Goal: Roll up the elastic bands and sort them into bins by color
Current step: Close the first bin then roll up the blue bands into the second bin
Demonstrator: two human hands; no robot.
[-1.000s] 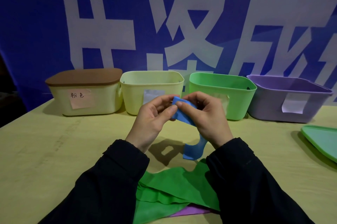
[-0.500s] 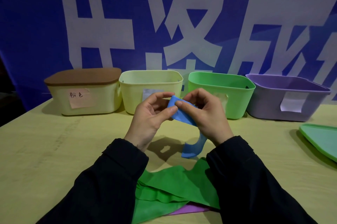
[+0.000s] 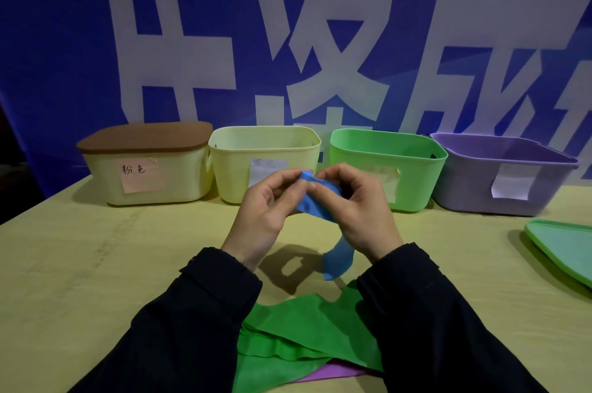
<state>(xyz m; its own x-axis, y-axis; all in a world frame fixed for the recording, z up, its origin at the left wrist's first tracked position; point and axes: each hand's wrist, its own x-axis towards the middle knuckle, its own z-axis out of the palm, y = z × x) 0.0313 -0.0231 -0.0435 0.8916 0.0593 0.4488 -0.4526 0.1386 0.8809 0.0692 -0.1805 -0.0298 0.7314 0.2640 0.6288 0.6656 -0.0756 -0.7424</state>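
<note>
Behind right hand (image 3: pixel 358 213), blue band (image 3: pixel 315 200) hidden.

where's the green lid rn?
Head view, far right: the green lid lies flat on the table, partly cut off by the frame edge, in front of and to the right of the purple bin.

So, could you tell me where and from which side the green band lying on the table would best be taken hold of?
Probably the far edge of the green band, pinched from above. That edge lies flat and bare on the table between the sleeves, while its near part is folded in layers over a purple band. Both the left hand and right hand currently hold the blue band.
</note>
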